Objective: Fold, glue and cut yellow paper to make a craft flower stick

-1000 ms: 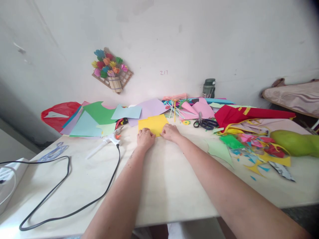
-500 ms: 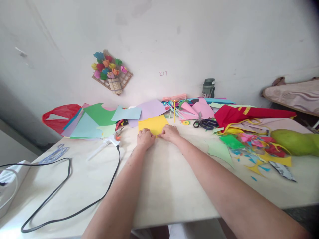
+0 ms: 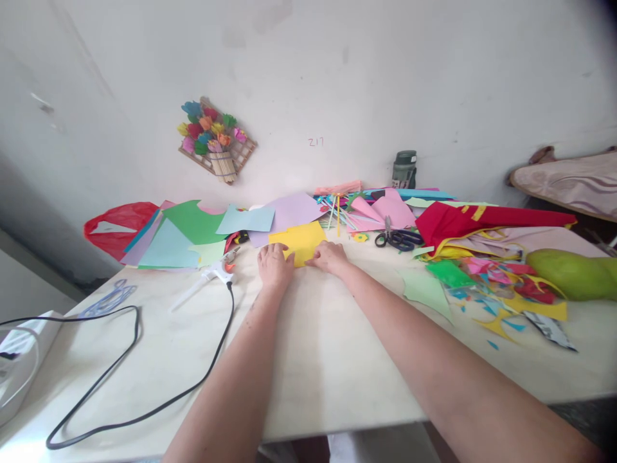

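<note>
A piece of yellow paper (image 3: 303, 242) lies on the pale table (image 3: 308, 360), between and behind my hands. At its near left edge is my left hand (image 3: 276, 263), fingers apart and resting on the paper and tabletop. My right hand (image 3: 328, 257) pinches the near right corner of the same sheet, its fingers curled together. Left of my left hand a white glue gun (image 3: 212, 275) lies on its side. Dark-handled scissors (image 3: 398, 240) rest to the right, beyond my right hand.
Coloured sheets (image 3: 168, 241) lie at the back left. A black cable (image 3: 137, 421) loops across the left side. Paper scraps (image 3: 496, 302), red cloth (image 3: 448, 225) and a green fruit (image 3: 563, 273) are on the right. A bottle (image 3: 403, 170) stands by the wall.
My left hand has shifted slightly left and its fingers have spread, showing more of the yellow paper's near edge. My right hand has stayed at its corner.
</note>
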`<state>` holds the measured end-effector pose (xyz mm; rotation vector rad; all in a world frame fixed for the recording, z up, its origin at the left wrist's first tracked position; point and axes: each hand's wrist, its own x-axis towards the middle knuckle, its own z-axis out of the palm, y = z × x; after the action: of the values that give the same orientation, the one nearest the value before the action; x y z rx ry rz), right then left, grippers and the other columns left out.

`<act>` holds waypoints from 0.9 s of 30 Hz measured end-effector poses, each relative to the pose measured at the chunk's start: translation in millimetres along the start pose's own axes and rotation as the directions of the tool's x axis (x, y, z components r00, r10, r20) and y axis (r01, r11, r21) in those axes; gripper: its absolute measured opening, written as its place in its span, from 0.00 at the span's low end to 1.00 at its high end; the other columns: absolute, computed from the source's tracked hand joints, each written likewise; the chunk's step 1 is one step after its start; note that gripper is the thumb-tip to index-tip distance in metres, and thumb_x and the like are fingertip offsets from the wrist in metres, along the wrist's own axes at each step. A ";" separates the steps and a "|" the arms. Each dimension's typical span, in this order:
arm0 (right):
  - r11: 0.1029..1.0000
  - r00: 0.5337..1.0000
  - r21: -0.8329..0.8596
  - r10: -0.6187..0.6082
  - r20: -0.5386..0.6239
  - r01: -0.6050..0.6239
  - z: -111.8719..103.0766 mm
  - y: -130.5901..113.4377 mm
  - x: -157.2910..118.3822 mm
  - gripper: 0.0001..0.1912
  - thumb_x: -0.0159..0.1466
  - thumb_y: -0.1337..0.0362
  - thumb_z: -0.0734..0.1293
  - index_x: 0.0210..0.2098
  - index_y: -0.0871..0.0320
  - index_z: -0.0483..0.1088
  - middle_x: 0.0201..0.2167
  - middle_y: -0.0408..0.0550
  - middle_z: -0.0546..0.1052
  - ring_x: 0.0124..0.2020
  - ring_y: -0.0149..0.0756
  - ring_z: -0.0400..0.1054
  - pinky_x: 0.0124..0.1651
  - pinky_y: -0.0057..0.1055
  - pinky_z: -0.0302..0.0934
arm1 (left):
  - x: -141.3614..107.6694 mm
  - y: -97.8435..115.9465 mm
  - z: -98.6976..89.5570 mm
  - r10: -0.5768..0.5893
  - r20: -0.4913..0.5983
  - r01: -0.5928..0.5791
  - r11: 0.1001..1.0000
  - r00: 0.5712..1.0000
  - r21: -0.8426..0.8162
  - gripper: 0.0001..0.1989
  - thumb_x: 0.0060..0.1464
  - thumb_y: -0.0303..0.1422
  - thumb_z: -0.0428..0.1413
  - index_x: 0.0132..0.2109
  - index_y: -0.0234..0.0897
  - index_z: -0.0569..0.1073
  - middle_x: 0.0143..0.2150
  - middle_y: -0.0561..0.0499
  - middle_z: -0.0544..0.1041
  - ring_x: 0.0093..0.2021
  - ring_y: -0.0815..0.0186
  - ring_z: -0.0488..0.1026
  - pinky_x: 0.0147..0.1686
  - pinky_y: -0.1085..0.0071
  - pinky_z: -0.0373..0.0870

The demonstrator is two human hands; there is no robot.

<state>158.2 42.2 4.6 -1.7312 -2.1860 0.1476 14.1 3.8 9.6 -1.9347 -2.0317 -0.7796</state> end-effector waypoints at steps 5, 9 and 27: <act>1.000 1.000 0.008 0.008 -0.012 -0.008 0.0 -1.2 -0.2 0.18 0.51 0.46 0.63 0.26 0.54 0.73 0.37 0.48 0.73 0.40 0.40 0.65 0.41 0.33 0.52 | -4.5 10.0 12.8 0.120 0.066 -0.123 0.992 0.991 0.041 0.17 0.49 0.37 0.48 0.47 0.38 0.66 0.56 0.49 0.62 0.62 0.57 0.39 0.59 0.56 0.33; 0.998 1.000 0.056 0.019 0.008 -0.020 -4.1 0.3 -0.7 0.16 0.50 0.48 0.65 0.24 0.55 0.73 0.34 0.47 0.74 0.38 0.37 0.66 0.40 0.31 0.52 | -4.5 10.8 17.8 0.114 0.133 -0.123 0.991 0.985 0.061 0.20 0.49 0.37 0.46 0.50 0.39 0.65 0.60 0.50 0.57 0.63 0.56 0.33 0.59 0.54 0.31; 0.905 0.986 0.394 -0.161 -0.036 0.162 -0.8 32.8 1.2 0.03 0.49 0.67 0.68 0.21 0.61 0.72 0.31 0.44 0.74 0.32 0.29 0.67 0.34 0.22 0.57 | -2.8 7.9 15.6 0.036 0.218 -0.052 0.996 0.975 0.066 0.18 0.51 0.40 0.46 0.49 0.45 0.66 0.60 0.53 0.56 0.63 0.54 0.33 0.57 0.49 0.33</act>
<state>188.5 51.4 -4.0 -1.3209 -2.1041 0.5080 25.0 9.4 -3.0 -2.0962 -2.0962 -0.4973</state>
